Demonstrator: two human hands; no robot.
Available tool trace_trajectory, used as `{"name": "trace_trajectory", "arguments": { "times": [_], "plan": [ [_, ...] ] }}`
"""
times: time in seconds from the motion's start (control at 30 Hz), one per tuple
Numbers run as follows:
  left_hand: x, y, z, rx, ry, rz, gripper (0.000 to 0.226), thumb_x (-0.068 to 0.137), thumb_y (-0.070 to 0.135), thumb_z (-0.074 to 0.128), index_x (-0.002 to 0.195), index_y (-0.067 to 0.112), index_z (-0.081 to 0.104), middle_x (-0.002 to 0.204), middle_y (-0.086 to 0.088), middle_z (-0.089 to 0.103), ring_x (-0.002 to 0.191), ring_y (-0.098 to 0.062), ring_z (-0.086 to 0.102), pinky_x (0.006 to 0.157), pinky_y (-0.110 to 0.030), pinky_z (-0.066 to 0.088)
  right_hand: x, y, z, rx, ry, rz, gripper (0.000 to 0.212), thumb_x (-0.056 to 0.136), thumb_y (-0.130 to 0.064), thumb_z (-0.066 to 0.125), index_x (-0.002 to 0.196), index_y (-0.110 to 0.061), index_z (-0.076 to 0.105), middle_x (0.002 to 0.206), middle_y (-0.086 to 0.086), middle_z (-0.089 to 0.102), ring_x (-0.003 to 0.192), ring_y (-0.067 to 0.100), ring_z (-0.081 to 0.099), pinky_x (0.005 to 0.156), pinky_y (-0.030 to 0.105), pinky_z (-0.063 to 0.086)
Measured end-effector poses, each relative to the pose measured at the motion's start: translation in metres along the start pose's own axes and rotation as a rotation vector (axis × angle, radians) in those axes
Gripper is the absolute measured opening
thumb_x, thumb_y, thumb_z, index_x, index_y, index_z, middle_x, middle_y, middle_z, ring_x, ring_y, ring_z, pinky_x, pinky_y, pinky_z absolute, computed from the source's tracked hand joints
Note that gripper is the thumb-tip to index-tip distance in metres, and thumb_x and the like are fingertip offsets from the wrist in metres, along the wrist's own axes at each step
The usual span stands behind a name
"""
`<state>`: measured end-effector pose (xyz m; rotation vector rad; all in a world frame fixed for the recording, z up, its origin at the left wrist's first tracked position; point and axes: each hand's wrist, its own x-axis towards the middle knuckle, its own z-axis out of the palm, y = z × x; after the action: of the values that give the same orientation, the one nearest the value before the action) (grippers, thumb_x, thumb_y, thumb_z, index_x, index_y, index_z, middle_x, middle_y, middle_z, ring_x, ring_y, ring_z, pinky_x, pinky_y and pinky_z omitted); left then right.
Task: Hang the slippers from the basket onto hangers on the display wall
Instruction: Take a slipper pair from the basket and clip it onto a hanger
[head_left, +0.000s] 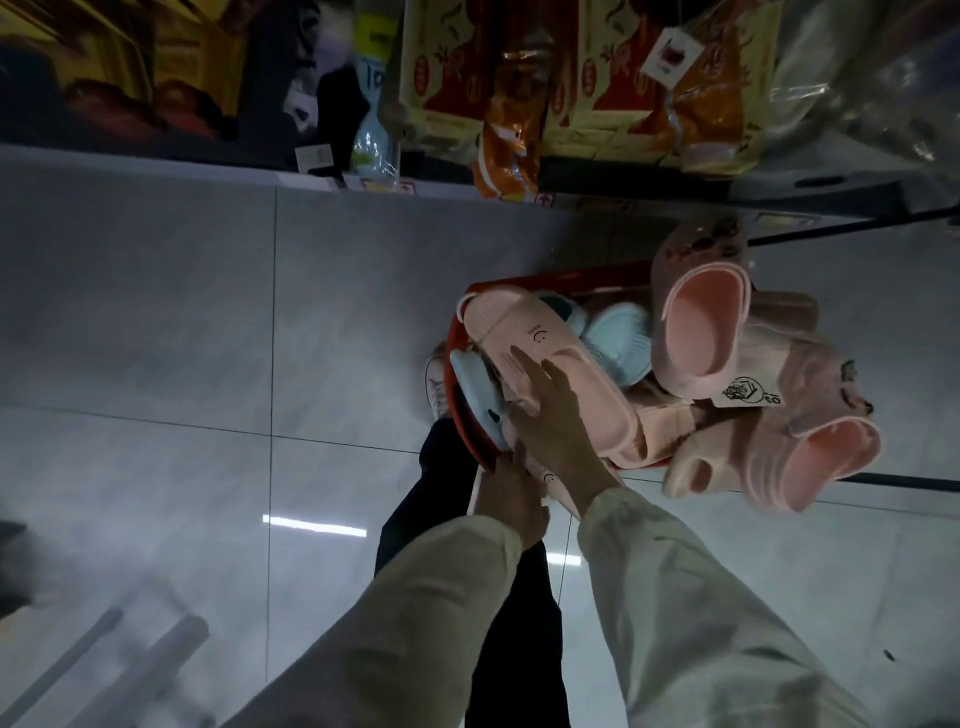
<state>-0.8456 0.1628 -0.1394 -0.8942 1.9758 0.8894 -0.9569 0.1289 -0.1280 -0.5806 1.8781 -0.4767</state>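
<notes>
Right hand (550, 415) flat on pink slipper (524, 343) in red basket (457, 332), fingers spread. Left hand (511, 499) at basket's near rim; grip unclear.

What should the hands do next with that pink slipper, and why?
Probably lift the pink slide slipper up out of the red basket. The right hand lies flat on it, the left hand is at the basket's near edge, and it sits on top of the pile, so nothing covers it.
</notes>
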Motion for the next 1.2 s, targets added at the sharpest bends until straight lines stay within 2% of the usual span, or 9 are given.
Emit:
{"name": "trace_trajectory", "arguments": {
  "times": [0.1, 0.27, 0.4, 0.47, 0.53, 0.63, 0.8, 0.93, 1.2],
  "plan": [
    [0.011, 0.013, -0.007, 0.048, -0.072, -0.012, 0.051, 0.103, 0.031, 0.041, 0.146, 0.002, 0.041, 0.159, -0.023, 0.020, 0.143, -0.036, 0.026, 0.112, -0.045, 0.034, 0.007, -0.010, -0.002, 0.221, -0.063, 0.095, 0.059, 0.096, -0.001, 0.052, 0.150, -0.020, 0.038, 0.131, 0.005, 0.046, 0.110, 0.016, 0.049, 0.084, 0.014, 0.045],
    [0.022, 0.022, -0.011, 0.001, -0.110, -0.008, 0.052, 0.102, 0.038, 0.045, 0.142, 0.004, 0.048, 0.164, -0.021, -0.002, 0.148, -0.037, 0.017, 0.113, -0.046, 0.032, 0.021, -0.007, -0.015, 0.416, -0.090, 0.233, 0.051, 0.092, -0.009, 0.053, 0.143, -0.010, 0.048, 0.121, -0.002, 0.051, 0.102, 0.004, 0.051, 0.110, 0.045, 0.043],
    [0.028, 0.017, -0.005, -0.065, -0.110, 0.002, 0.060, 0.096, 0.043, 0.055, 0.143, 0.008, 0.046, 0.164, -0.021, 0.002, 0.143, -0.041, 0.029, 0.110, -0.046, 0.038, 0.015, -0.002, -0.029, 0.498, -0.087, 0.255, 0.050, 0.095, 0.011, 0.043, 0.144, 0.000, 0.044, 0.087, 0.016, 0.053, 0.068, 0.008, 0.062, 0.064, 0.008, 0.048],
    [0.026, 0.016, -0.005, -0.108, -0.102, -0.001, 0.058, 0.096, 0.041, 0.056, 0.141, 0.006, 0.048, 0.162, -0.024, 0.010, 0.139, -0.040, 0.038, 0.108, -0.043, 0.041, 0.009, 0.003, -0.033, 0.582, -0.053, 0.291, 0.049, 0.095, 0.011, 0.042, 0.142, -0.004, 0.049, 0.110, 0.038, 0.057, 0.090, 0.035, 0.063, 0.061, 0.009, 0.048],
    [0.021, 0.016, -0.008, -0.189, -0.089, -0.007, 0.055, 0.094, 0.036, 0.059, 0.138, 0.004, 0.050, 0.155, -0.024, 0.030, 0.129, -0.036, 0.050, 0.103, -0.040, 0.046, 0.001, 0.001, -0.036, 0.636, -0.049, 0.313, 0.049, 0.092, 0.002, 0.047, 0.136, -0.017, 0.058, 0.132, 0.036, 0.051, 0.111, 0.042, 0.061, 0.076, 0.017, 0.053],
    [0.014, 0.018, -0.010, -0.266, -0.032, 0.006, 0.065, 0.090, 0.033, 0.063, 0.143, 0.002, 0.042, 0.146, -0.022, 0.042, 0.126, -0.033, 0.050, 0.102, -0.041, 0.047, -0.004, 0.003, -0.041, 0.703, -0.040, 0.305, 0.053, 0.078, -0.010, 0.052, 0.125, -0.031, 0.066, 0.127, 0.032, 0.057, 0.114, 0.039, 0.063, 0.101, 0.043, 0.051],
    [0.004, 0.016, -0.019, -0.237, 0.110, 0.027, 0.079, 0.086, 0.035, 0.072, 0.146, -0.002, 0.037, 0.142, -0.018, 0.045, 0.133, -0.032, 0.040, 0.115, -0.039, 0.031, -0.022, 0.004, -0.055, 0.806, 0.018, 0.299, 0.049, 0.092, 0.005, 0.047, 0.131, -0.019, 0.064, 0.120, 0.023, 0.065, 0.102, 0.017, 0.064, 0.083, 0.025, 0.053],
    [-0.004, -0.001, -0.031, -0.228, 0.233, 0.022, 0.083, 0.077, 0.043, 0.079, 0.138, 0.002, 0.039, 0.136, -0.014, 0.047, 0.127, -0.030, 0.044, 0.112, -0.039, 0.035, -0.033, 0.014, -0.049, 0.836, 0.092, 0.284, 0.045, 0.090, 0.001, 0.052, 0.125, -0.022, 0.068, 0.128, 0.004, 0.065, 0.113, 0.021, 0.063, 0.092, 0.032, 0.053],
    [-0.012, -0.026, -0.051, 0.011, 0.316, -0.093, 0.102, 0.074, 0.073, 0.066, 0.143, 0.006, 0.033, 0.143, -0.017, 0.045, 0.131, -0.031, 0.043, 0.114, -0.042, 0.032, -0.050, 0.013, -0.015, 0.950, 0.202, 0.311, 0.039, 0.085, -0.010, 0.058, 0.118, -0.026, 0.073, 0.131, 0.010, 0.065, 0.117, 0.028, 0.061, 0.103, 0.043, 0.050]
  ]
}}
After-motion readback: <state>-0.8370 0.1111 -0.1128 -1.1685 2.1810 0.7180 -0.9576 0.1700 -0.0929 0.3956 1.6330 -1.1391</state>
